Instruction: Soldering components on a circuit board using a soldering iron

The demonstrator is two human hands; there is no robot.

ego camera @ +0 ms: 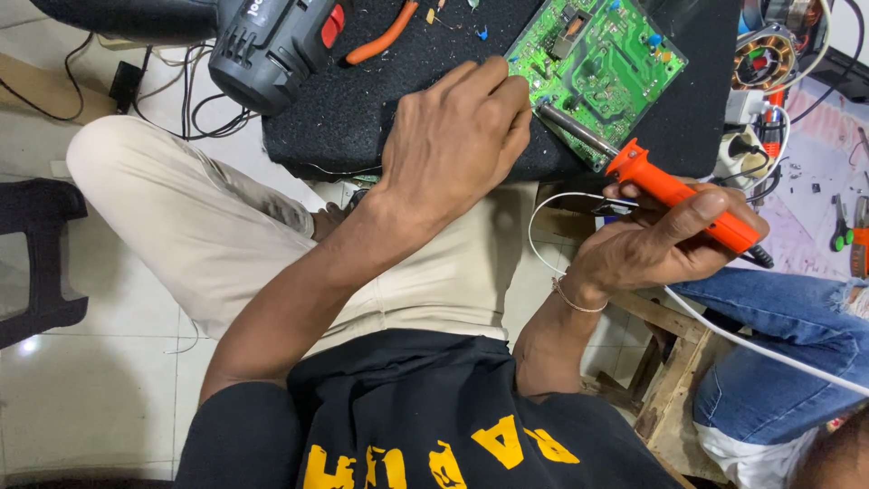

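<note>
A green circuit board (602,68) lies on a black mat (362,109) resting on my lap. My left hand (453,136) rests on the mat with its fingertips at the board's near left edge; what it pinches, if anything, is hidden. My right hand (652,244) grips an orange-handled soldering iron (674,195), whose metal tip (561,122) touches the board's lower edge. A white cord (724,330) runs from the iron past my wrist.
A grey power drill (272,45) lies at the mat's far left, orange-handled pliers (385,36) beside it. Another person's jeans-clad leg (778,344) is at the right. A motor coil (765,54), cables and small tools crowd the far right. A wooden stool (674,380) stands below.
</note>
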